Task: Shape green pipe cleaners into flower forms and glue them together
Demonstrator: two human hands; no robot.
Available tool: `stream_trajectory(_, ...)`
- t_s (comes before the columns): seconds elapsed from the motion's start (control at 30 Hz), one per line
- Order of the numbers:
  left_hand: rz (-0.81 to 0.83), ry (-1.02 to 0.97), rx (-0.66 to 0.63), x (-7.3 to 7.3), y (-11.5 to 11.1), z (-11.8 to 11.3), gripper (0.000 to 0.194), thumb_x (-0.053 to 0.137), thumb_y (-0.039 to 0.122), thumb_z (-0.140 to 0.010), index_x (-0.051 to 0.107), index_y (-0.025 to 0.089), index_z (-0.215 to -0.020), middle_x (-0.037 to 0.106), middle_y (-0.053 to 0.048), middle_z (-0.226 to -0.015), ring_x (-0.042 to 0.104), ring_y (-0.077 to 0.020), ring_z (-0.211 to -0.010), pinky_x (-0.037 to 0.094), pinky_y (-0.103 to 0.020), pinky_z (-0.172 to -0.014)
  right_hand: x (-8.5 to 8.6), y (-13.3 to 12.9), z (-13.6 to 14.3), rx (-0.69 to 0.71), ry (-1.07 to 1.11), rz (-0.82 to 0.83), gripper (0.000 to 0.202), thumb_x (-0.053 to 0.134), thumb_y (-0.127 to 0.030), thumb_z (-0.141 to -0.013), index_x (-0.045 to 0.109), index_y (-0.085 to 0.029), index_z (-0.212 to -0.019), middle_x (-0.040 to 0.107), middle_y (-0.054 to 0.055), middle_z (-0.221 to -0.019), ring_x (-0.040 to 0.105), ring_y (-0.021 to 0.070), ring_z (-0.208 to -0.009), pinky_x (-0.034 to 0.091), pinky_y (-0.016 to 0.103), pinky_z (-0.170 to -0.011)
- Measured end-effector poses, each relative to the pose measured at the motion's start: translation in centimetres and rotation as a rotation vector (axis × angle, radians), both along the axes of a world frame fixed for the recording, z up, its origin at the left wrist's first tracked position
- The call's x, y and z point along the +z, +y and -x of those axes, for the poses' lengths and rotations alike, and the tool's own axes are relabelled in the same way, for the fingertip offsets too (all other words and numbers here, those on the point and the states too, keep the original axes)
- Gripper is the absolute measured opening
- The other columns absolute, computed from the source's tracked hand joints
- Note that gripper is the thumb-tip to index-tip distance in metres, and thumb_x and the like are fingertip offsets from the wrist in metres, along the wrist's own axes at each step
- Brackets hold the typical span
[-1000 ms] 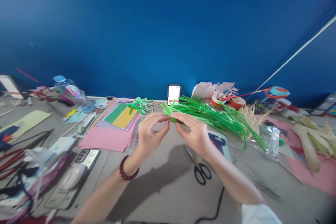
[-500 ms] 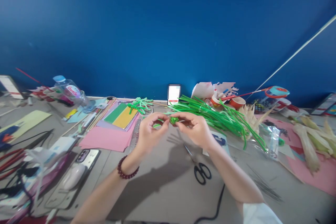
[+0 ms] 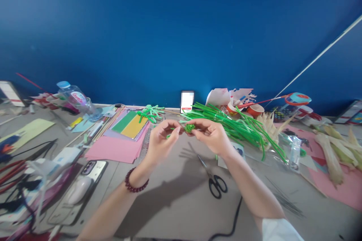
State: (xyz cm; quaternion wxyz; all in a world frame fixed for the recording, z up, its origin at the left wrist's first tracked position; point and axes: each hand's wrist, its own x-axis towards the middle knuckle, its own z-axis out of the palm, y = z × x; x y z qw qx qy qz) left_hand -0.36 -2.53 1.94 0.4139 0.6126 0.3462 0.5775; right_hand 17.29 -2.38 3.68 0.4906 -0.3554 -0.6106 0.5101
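Above the middle of the table, a small wound ball of green pipe cleaner sits pinched between the thumb and fingers of my right hand. My left hand, a dark red bead bracelet at its wrist, is closed just left of it. Bits of green pipe cleaner show at its fingers, so it seems to grip a strand coming from the ball. The fingertips of both hands nearly meet. Below my right hand lie scissors with black handles, their blades pointing away from me.
A bundle of green pipe cleaners lies behind my right hand. Pink paper sheets and a shaped green pipe-cleaner piece are at left. A phone leans on the blue wall; a plastic bottle tilts far left.
My left fingers have drawn slightly left, opening a small gap from the green ball. My right hand and the ball have shifted slightly right.
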Motion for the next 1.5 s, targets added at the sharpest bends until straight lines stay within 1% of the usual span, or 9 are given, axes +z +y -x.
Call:
stream_trajectory(0.1, -0.119, 0.109, 0.092, 0.2, 0.0, 0.2, 0.007, 0.058, 0.022, -0.085, 0.062, 0.016, -0.084, 0.066, -0.005, -0.084, 0.065, -0.0139, -0.077, 0.056, -0.026, -0.07, 0.3, 0.0, -0.1, 0.008, 0.021, 0.018, 0.024, 0.069, -0.028, -0.074, 0.071, -0.019, -0.096, 0.073, 0.004, -0.086, 0.07, 0.016, -0.077, 0.058, 0.035, -0.08)
stream_trajectory(0.2, -0.338, 0.281, 0.195, 0.4, -0.2, 0.2, 0.007, 0.062, 0.018, -0.083, 0.067, 0.018, -0.088, 0.068, -0.005, -0.087, 0.065, -0.0147, -0.082, 0.055, -0.025, -0.07, 0.4, 0.0, -0.1, 0.029, 0.04, 0.027, 0.023, 0.07, -0.028, -0.075, 0.07, -0.019, -0.095, 0.073, 0.004, -0.088, 0.07, 0.0156, -0.078, 0.058, 0.035, -0.081)
stream_trajectory(0.4, -0.737, 0.436, 0.327, 0.0, -0.2, -0.2, 0.027, 0.061, 0.007, -0.082, 0.067, 0.022, -0.103, 0.071, -0.006, -0.094, 0.066, -0.0154, -0.083, 0.055, -0.029, -0.074, 0.3, -0.1, 0.1, 0.025, 0.05, -0.006, 0.023, 0.069, -0.032, -0.076, 0.071, -0.02, -0.097, 0.074, 0.004, -0.09, 0.07, 0.0161, -0.082, 0.059, 0.035, -0.083)
stream_trajectory(0.67, -0.908, 0.7, 0.494, -1.5, -0.7, -0.6, 0.048, 0.06, 0.009, -0.082, 0.054, 0.021, -0.128, 0.071, -0.009, -0.095, 0.068, -0.0187, -0.082, 0.052, -0.029, -0.072, -0.1, -0.5, 0.1, -0.071, -0.029, -0.089, 0.024, 0.064, -0.029, -0.08, 0.07, -0.022, -0.103, 0.072, 0.005, -0.098, 0.07, 0.0179, -0.083, 0.058, 0.035, -0.08)
stream_trajectory(0.87, -1.01, 0.835, 0.533, -1.7, -0.8, -0.5, 0.056, 0.063, 0.009, -0.078, 0.052, 0.019, -0.132, 0.072, -0.01, -0.098, 0.07, -0.0202, -0.082, 0.052, -0.03, -0.074, -0.1, -0.5, 0.1, -0.103, -0.018, -0.094, 0.024, 0.064, -0.029, -0.081, 0.069, -0.022, -0.103, 0.072, 0.006, -0.101, 0.07, 0.0177, -0.087, 0.058, 0.035, -0.083)
stream_trajectory(1.0, -1.001, 0.768, 0.503, -1.6, -0.6, -0.3, 0.049, 0.063, 0.01, -0.078, 0.056, 0.022, -0.126, 0.073, -0.009, -0.1, 0.07, -0.0202, -0.087, 0.054, -0.03, -0.077, 0.2, -0.3, 0.1, -0.051, 0.036, -0.064, 0.025, 0.066, -0.034, -0.08, 0.07, -0.021, -0.101, 0.072, 0.005, -0.1, 0.069, 0.0172, -0.089, 0.057, 0.036, -0.088)
stream_trajectory(1.27, -0.795, 0.476, 0.433, -0.5, -0.4, -0.2, 0.028, 0.063, 0.011, -0.08, 0.065, 0.022, -0.106, 0.073, -0.006, -0.095, 0.069, -0.0174, -0.085, 0.057, -0.03, -0.077, 0.3, 0.3, -0.1, 0.057, 0.091, 0.032, 0.028, 0.07, -0.036, -0.077, 0.07, -0.021, -0.1, 0.073, 0.005, -0.096, 0.069, 0.0172, -0.088, 0.058, 0.037, -0.085)
stream_trajectory(1.37, -0.726, 0.468, 0.405, -0.3, -0.3, -0.2, 0.023, 0.061, 0.013, -0.083, 0.066, 0.021, -0.104, 0.072, -0.006, -0.095, 0.068, -0.0166, -0.084, 0.057, -0.029, -0.076, 0.1, 0.2, 0.0, 0.051, 0.045, 0.03, 0.03, 0.07, -0.038, -0.077, 0.071, -0.021, -0.101, 0.073, 0.005, -0.095, 0.069, 0.0177, -0.087, 0.058, 0.037, -0.084)
stream_trajectory(1.5, -0.743, 0.473, 0.39, -0.5, -0.1, -0.3, 0.022, 0.061, 0.012, -0.083, 0.066, 0.021, -0.102, 0.071, -0.006, -0.094, 0.068, -0.0162, -0.085, 0.057, -0.029, -0.076, -0.1, -0.1, 0.2, 0.013, -0.021, -0.017, 0.028, 0.066, -0.036, -0.08, 0.07, -0.021, -0.104, 0.073, 0.005, -0.097, 0.069, 0.0177, -0.087, 0.058, 0.036, -0.085)
